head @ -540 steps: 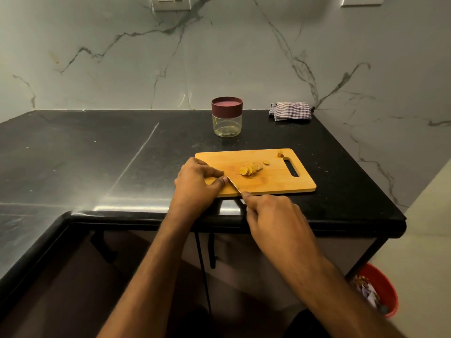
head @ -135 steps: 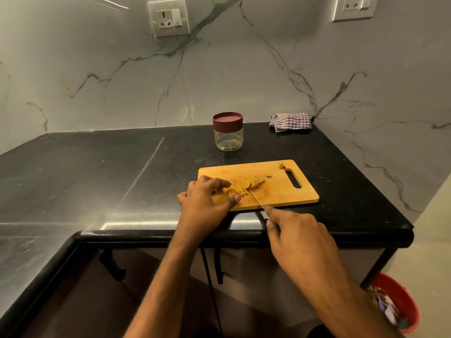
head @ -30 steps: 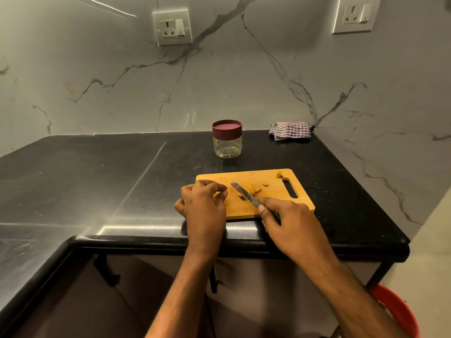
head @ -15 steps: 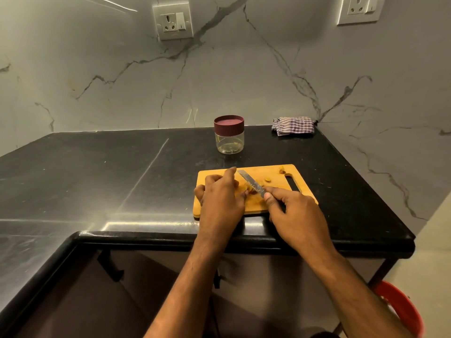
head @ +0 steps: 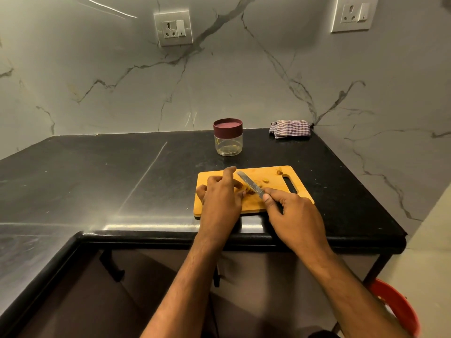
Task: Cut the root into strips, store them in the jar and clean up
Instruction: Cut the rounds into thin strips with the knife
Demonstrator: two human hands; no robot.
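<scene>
I see my right hand (head: 290,213) gripping the serrated steel knife (head: 250,184), blade angled toward the upper left over the yellow root slices (head: 251,189) mid-frame on the bamboo cutting board (head: 273,174) on the black desk (head: 109,172). My left hand (head: 220,198), fingers curled, holds the pile just left of the blade. The maroon-lidded glass jar (head: 228,137) sits above, closed

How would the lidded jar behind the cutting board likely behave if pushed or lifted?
The jar looks squat and flat-based, so it should slide rather than tip. It appears nearly empty, so probably light. Its clear smooth wall may be slippery.
</scene>
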